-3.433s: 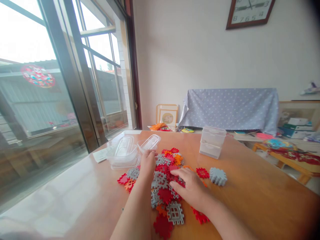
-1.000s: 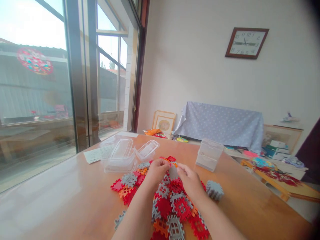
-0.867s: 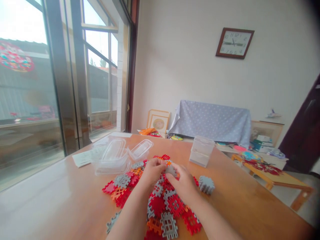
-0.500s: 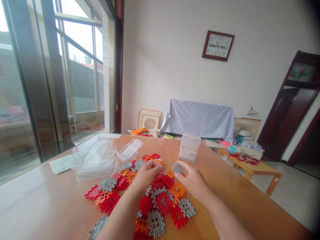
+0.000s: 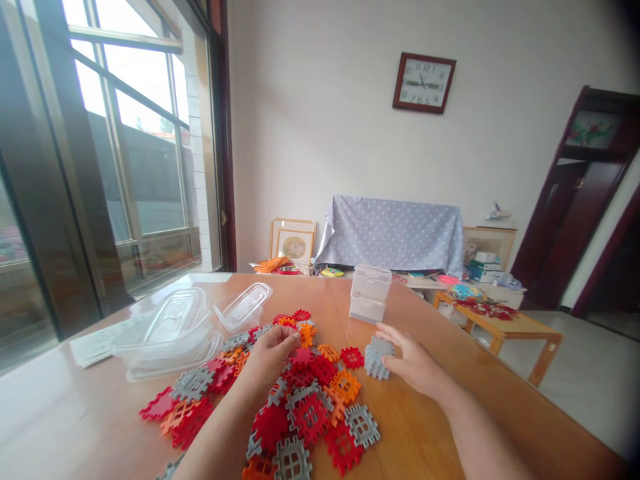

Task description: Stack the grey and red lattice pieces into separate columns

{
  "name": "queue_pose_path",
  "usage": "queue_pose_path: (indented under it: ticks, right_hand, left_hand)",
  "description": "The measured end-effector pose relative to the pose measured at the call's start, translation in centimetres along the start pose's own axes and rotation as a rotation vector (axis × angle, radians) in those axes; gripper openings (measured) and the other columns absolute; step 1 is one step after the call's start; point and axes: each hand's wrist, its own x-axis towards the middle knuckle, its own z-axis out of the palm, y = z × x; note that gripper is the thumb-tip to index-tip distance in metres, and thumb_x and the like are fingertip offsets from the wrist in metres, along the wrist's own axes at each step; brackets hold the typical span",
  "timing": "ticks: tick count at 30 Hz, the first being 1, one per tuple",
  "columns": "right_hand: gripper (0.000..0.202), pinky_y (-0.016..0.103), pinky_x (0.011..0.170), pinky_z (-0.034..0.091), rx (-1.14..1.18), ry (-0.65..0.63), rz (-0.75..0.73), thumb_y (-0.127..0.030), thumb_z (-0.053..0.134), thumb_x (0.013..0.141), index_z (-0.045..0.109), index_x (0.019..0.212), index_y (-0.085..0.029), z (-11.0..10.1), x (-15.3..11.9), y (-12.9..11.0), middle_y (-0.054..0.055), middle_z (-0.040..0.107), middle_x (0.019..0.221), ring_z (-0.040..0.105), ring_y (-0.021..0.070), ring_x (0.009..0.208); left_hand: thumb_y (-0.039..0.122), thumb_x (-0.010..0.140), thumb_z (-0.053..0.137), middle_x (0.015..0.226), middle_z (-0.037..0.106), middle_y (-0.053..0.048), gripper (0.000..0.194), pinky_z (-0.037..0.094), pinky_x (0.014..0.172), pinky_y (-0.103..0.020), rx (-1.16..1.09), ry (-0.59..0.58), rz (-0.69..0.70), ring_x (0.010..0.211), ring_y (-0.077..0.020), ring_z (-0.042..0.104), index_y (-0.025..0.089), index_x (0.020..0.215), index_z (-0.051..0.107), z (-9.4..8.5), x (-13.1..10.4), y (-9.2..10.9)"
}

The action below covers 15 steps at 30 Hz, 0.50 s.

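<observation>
My right hand (image 5: pixel 417 363) is closed, thumb and fingers, on the right side of a small block of grey notched building tiles (image 5: pixel 379 358), at the right of the pile. Whether the block touches the table is hard to tell. Over the middle of the pile, my left hand (image 5: pixel 274 350) has its thumb and fingertips pinched together; anything in them is hidden. Around and below it lie loose interlocking tiles: a red tile (image 5: pixel 311 417) with a window cut-out, a grey tile (image 5: pixel 362 425), an orange tile (image 5: pixel 345 385) and several others, overlapping one another.
Clear plastic containers (image 5: pixel 160 340) and a lid (image 5: pixel 246 307) stand left of the pile on the wooden table (image 5: pixel 430 427). A transparent box (image 5: pixel 370 293) stands behind the grey block. A low wooden stool (image 5: pixel 525 333) is beyond the table's right edge.
My right hand has moved right, away from the left hand, with the grey tiles, which now show as a thicker block. My left hand stays pinched over the pile. The view has shifted slightly.
</observation>
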Motion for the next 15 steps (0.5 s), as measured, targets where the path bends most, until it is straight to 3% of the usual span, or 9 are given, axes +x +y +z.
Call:
queue_pose_path:
  ticks: [8, 15]
  right_hand:
    - [0.078, 0.046, 0.111, 0.039, -0.080, -0.050, 0.028, -0.017, 0.060, 0.073, 0.043, 0.149, -0.026, 0.45, 0.07, 0.42, 0.013, 0.055, 0.144, 0.054, 0.0266, 0.132]
    - [0.084, 0.046, 0.111, 0.038, 0.070, -0.058, 0.070, -0.028, 0.073, 0.070, 0.044, 0.148, -0.027, 0.25, 0.00, 0.55, 0.011, 0.054, 0.146, 0.050, 0.0305, 0.133]
  left_hand:
    - [0.054, 0.078, 0.068, 0.067, 0.056, 0.003, 0.037, 0.036, 0.060, -0.024, 0.032, -0.005, 0.019, 0.062, -0.0116, 0.047, 0.019, 0.081, 0.056, 0.21, -0.04, 0.07]
    - [0.055, 0.079, 0.067, 0.065, 0.053, 0.004, 0.037, 0.034, 0.059, -0.023, 0.045, 0.006, 0.022, 0.060, -0.0109, 0.043, 0.019, 0.079, 0.056, 0.10, -0.02, 0.03]
